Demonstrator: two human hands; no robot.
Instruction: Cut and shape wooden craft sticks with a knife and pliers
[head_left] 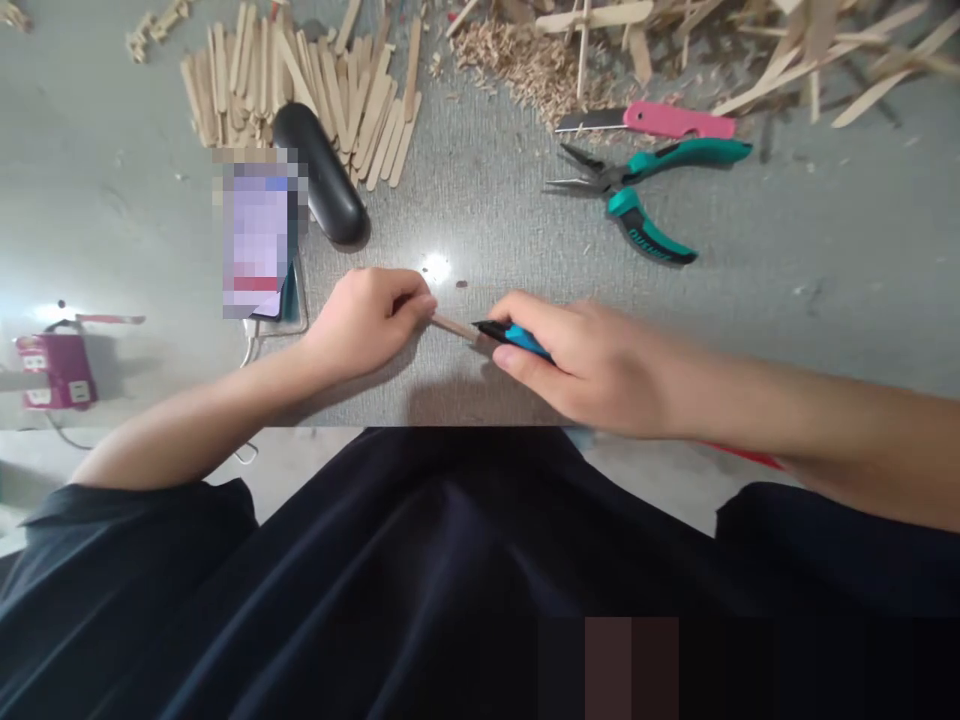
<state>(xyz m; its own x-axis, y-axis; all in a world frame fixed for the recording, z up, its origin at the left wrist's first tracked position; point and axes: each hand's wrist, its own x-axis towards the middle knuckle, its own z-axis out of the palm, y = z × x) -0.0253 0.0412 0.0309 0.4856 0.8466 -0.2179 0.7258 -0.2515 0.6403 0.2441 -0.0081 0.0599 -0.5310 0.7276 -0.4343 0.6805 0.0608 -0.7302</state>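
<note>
My left hand (pixel 371 320) is closed in a pinch on one end of a thin wooden stick (pixel 454 325) held low over the grey table (pixel 487 220). My right hand (pixel 585 365) is wrapped round a blue-and-black tool (pixel 517 338) that looks like a small cutter. Its dark tip touches the other end of the stick. Both hands sit near the table's front edge, close together.
A pile of flat wooden sticks (pixel 300 85) lies at the back left beside a black oblong case (pixel 319 185) and a phone (pixel 259 235). Teal pliers (pixel 645 190), a pink utility knife (pixel 660 120) and wood shavings (pixel 525 60) lie at the back right.
</note>
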